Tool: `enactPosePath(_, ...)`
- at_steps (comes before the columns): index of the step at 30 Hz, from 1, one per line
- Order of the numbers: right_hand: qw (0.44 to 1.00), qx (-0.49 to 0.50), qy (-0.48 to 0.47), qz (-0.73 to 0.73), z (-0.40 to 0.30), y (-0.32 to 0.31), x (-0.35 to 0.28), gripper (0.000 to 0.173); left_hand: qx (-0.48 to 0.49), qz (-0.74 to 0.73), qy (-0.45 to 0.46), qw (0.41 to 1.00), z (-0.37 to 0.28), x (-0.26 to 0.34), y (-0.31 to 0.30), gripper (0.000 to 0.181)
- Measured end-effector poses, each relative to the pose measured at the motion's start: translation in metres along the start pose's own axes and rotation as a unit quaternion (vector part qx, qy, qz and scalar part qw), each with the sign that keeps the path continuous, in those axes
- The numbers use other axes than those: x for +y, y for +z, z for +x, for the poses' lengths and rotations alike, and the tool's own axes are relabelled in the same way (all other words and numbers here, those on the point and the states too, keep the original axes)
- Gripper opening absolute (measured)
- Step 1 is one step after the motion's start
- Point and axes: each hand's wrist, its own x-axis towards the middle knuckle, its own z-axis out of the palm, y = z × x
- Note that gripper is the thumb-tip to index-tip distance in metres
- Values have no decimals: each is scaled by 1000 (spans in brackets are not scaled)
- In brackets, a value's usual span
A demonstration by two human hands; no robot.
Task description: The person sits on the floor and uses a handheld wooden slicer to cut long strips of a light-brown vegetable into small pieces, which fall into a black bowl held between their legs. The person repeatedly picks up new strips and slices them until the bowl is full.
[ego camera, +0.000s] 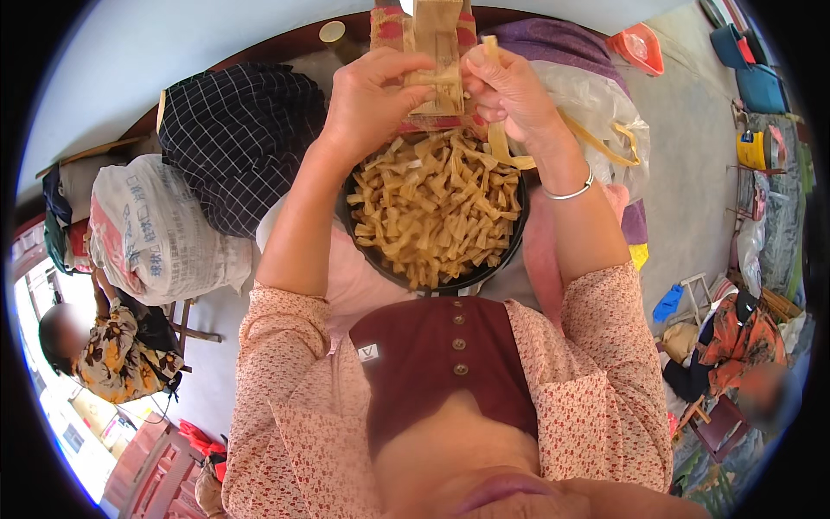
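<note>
My left hand [379,91] pinches part of a flat tan strip [428,78] against a narrow wooden board [449,58]. Beside the board's right edge, my right hand [509,87] grips a length of tan strip [498,139]. One end of it sticks up above my thumb, and the rest hangs down and trails to the right. Just below both hands sits a round dark pan [524,224] heaped with short, knotted tan pieces [434,214]. A red and tan patterned cloth [387,29] lies under the board.
At left are a dark checked cloth [240,143] and a stuffed white woven sack [165,227]. Clear plastic sheeting [596,104] lies right of my right hand. One person [120,350] is at far left, another [746,350] at far right. A red basin [639,48] stands upper right.
</note>
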Motion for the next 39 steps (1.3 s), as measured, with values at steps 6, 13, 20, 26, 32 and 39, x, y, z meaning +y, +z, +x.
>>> enactPosePath(6,984,-151,35,-88,-14,5,-3,31,-58,-143,-32,988,-11,21,6,26)
enactPosePath(13,982,-184,30,-30,-25,5,0,22,-105,-163,78,978,-12,31,2,23)
enactPosePath(20,978,-207,3,-29,-30,13,1,16,-134,-132,95,978,-19,33,4,23)
enactPosePath(26,957,-272,-58,82,-51,33,6,22,-217,-282,208,911,-11,43,-12,13)
enactPosePath(32,989,-128,-38,-55,-38,2,5,13,-146,-314,27,938,-16,31,-10,18)
enactPosePath(39,992,5,99,77,-20,34,5,24,-189,-129,-54,972,-18,30,1,35)
